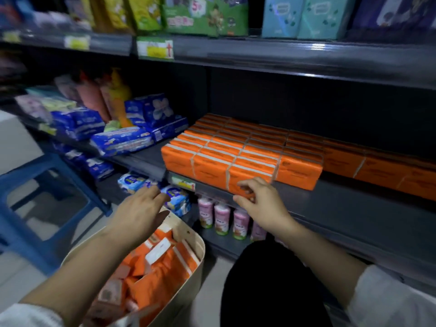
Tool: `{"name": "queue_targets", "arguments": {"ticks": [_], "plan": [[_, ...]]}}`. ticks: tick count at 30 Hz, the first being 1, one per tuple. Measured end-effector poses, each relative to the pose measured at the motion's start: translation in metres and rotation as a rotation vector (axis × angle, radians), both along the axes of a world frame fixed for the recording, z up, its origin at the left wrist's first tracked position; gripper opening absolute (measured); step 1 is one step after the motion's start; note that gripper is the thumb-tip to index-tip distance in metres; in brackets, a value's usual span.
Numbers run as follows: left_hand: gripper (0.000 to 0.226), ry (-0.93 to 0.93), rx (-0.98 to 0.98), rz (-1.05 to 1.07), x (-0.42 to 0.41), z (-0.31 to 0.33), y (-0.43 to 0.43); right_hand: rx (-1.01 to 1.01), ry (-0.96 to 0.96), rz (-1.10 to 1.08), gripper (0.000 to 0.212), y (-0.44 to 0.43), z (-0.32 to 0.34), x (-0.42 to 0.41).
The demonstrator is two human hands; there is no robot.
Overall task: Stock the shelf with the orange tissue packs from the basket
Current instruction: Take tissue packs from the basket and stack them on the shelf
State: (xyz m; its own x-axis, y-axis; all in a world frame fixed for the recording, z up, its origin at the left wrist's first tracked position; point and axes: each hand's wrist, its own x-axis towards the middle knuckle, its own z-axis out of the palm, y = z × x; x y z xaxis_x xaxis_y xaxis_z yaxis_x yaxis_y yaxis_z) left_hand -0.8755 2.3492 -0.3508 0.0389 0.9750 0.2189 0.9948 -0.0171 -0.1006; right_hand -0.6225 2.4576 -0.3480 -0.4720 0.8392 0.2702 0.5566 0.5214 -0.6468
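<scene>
Orange tissue packs (238,149) stand in tidy rows on the dark middle shelf (342,204), with more rows running off to the right. My right hand (259,199) is at the shelf's front edge, fingers and thumb curled round the lower front of the nearest orange pack (250,175). A cream basket (199,263) sits low in front of me, holding several loose orange packs (151,274). My left hand (139,213) hovers above the basket's far rim with fingers spread and nothing in it.
Blue-wrapped packs (122,140) fill the shelf to the left. Pink and green bottles (221,220) stand on the shelf below. A blue plastic stool (44,182) stands on the floor at left. My dark-clad knee (273,286) is at the bottom centre.
</scene>
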Motion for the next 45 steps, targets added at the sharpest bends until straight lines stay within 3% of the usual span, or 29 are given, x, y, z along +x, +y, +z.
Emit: {"name": "queue_targets", "arguments": {"ticks": [7, 11, 17, 22, 30, 35, 39, 45], "plan": [[0.027, -0.126, -0.071, 0.27, -0.062, -0.024, -0.064, -0.056, -0.21, 0.158, 0.034, -0.018, -0.029, -0.081], [0.033, -0.212, -0.13, 0.409, -0.091, -0.058, -0.08, -0.085, -0.385, 0.24, 0.039, -0.015, -0.056, -0.121], [0.037, -0.352, -0.261, 0.471, -0.129, -0.092, -0.07, -0.163, -0.495, 0.364, 0.024, 0.003, -0.1, -0.173], [0.036, -0.35, -0.311, 0.501, -0.162, -0.095, -0.05, -0.207, -0.628, 0.436, 0.044, 0.006, -0.141, -0.22], [0.039, -0.329, -0.39, 0.55, -0.203, -0.098, -0.043, -0.217, -0.655, 0.7, 0.07, -0.038, -0.193, -0.3], [0.042, -0.371, -0.37, 0.594, -0.216, -0.095, -0.059, -0.274, -0.536, 0.697, 0.075, -0.066, -0.222, -0.345], [0.046, -0.409, -0.419, 0.543, -0.218, -0.099, -0.068, -0.322, -0.619, 0.679, 0.086, -0.086, -0.247, -0.35], [0.054, -0.446, -0.454, 0.451, -0.222, -0.11, -0.07, -0.315, -0.561, 0.65, 0.042, -0.073, -0.25, -0.347]]}}
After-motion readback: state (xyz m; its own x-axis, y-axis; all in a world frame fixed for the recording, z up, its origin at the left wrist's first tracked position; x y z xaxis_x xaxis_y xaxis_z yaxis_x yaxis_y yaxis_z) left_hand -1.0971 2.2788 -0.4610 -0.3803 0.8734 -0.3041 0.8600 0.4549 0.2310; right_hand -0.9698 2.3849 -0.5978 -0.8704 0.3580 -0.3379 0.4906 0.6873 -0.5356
